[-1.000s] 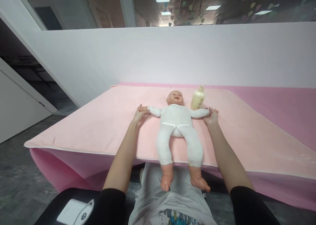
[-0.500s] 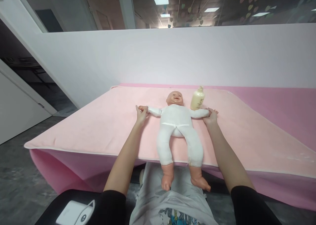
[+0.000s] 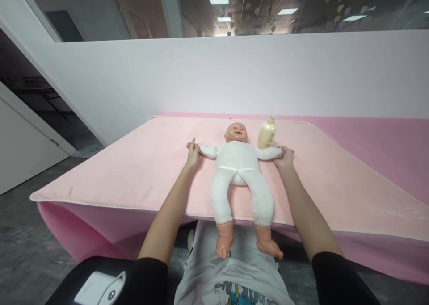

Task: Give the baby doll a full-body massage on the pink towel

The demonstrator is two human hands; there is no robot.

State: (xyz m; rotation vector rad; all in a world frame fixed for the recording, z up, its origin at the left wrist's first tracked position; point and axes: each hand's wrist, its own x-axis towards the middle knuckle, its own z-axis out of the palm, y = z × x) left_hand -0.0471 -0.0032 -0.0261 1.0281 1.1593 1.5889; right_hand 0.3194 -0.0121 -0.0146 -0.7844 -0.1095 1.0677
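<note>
A baby doll [image 3: 238, 157] with a white cloth body lies on its back, head away from me, both arms stretched out sideways. Its bare plastic feet hang over the table's front edge. My left hand [image 3: 192, 153] is closed around the doll's wrist and hand on the left side, one finger pointing up. On the other side, my right hand [image 3: 284, 156] grips the doll's other wrist, with the small plastic fingers poking out beyond it. A pale yellow pump bottle [image 3: 267, 133] stands just behind the doll's arm on the right.
Under the doll a light pink blanket [image 3: 127, 171] covers the table, over a darker pink cloth [image 3: 395, 148]. A white wall [image 3: 214, 77] with a window above rises behind. A white device [image 3: 97, 289] with a strap lies on something black at the lower left.
My left hand has shifted its hold slightly on the doll's hand, and a finger now points up. My right hand keeps its grip. The view has moved a little.
</note>
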